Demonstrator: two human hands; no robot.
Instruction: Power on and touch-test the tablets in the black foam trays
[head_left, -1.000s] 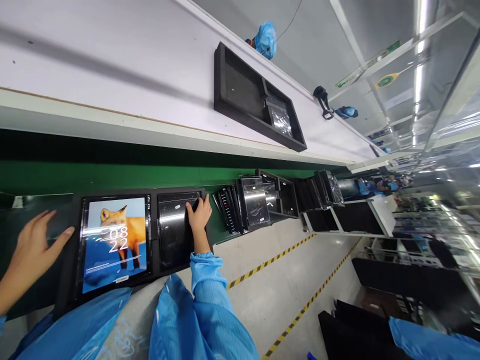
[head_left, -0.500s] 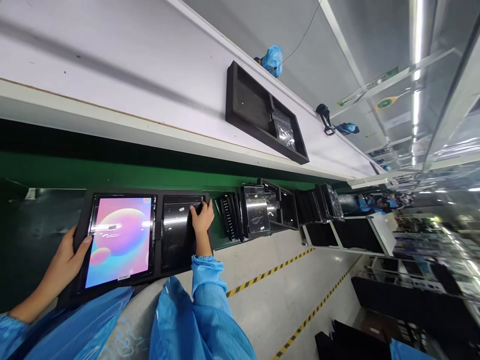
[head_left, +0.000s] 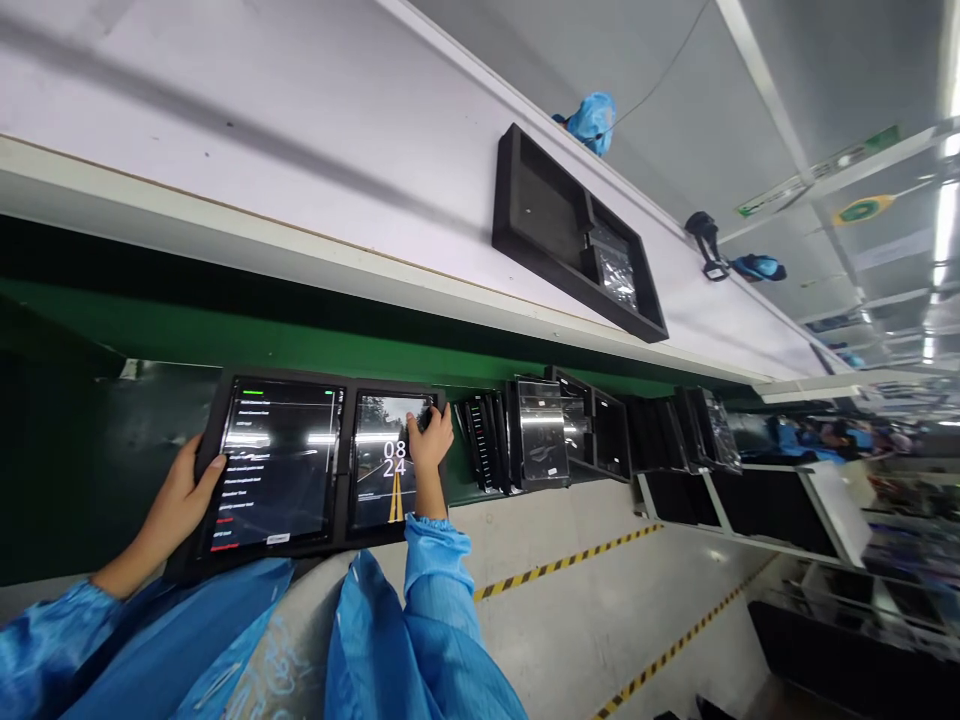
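Gripping the black tray (head_left: 344, 485) by its left edge, the fingers of my left hand (head_left: 176, 500) are closed with the thumb on top. My right hand (head_left: 430, 442) holds the upper right corner, thumb over the right tablet (head_left: 373, 425), which reads 08 24. Beside it in the tray, the left tablet (head_left: 277, 465) lists tests. A divided tray (head_left: 546, 195) sits on the white bench (head_left: 315, 150).

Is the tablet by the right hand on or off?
On. The tablet by the right hand shows a bright road picture and "08 24".
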